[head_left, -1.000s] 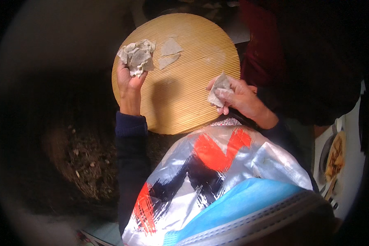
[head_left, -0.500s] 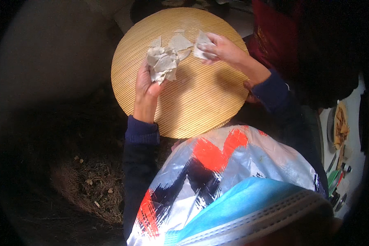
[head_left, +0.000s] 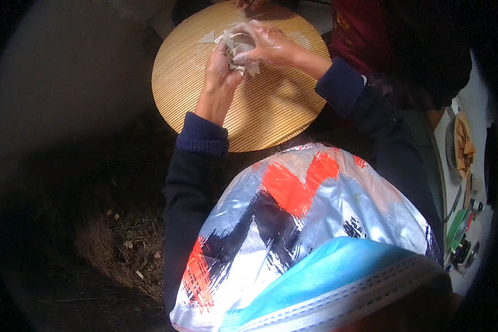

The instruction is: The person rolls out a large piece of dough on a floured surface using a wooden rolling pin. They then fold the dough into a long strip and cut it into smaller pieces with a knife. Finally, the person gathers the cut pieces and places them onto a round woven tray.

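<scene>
Over the far part of a round ribbed tan tray [head_left: 276,119], both hands meet at a bunch of thin, pale grey dough pieces [head_left: 241,43] with pointed corners. My left hand [head_left: 221,69] grips the bunch from the left and below, thumb against it. Curved around its right side, my right hand [head_left: 268,45] presses the pieces with thumb and fingers. The dough hides parts of the fingers of both hands. White flour dusts the right-hand fingers. A loose dough piece [head_left: 207,37] lies on the tray, left of the bunch.
Another person's hand [head_left: 250,4] shows at the tray's far edge, and a dark red garment [head_left: 359,33] at the upper right. Right, a pale surface holds a plate of brown food [head_left: 463,145] and a green object [head_left: 457,229]. Dry brush [head_left: 130,252] lies lower left.
My right hand has moved left to the bunch, and most loose pieces beside it are gone from the tray. Both hands and the tray sit farther up the picture. Another hand appears at the far edge.
</scene>
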### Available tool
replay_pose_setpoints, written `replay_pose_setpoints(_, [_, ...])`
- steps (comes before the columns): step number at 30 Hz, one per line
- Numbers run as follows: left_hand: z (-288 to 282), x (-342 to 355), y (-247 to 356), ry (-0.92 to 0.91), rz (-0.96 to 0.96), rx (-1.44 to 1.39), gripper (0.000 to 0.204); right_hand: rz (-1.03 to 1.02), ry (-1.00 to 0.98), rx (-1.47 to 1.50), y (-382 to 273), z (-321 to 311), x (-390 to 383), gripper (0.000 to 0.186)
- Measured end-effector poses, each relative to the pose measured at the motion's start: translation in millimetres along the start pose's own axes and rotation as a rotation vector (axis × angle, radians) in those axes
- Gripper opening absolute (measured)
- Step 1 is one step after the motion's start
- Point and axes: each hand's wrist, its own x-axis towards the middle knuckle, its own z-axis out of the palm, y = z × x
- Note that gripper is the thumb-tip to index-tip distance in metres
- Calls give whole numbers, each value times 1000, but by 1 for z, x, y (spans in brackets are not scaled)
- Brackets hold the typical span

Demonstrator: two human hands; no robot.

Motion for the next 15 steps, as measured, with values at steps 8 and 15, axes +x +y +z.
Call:
replay_pose_setpoints(8, [-23,6,-16,-151,-125,-275,46,141,-73,437,36,6,3,31])
replay_pose_setpoints(15, [-20,1,-12,-119,-140,-402,51,432,-84,1150,82,-26,-3,32])
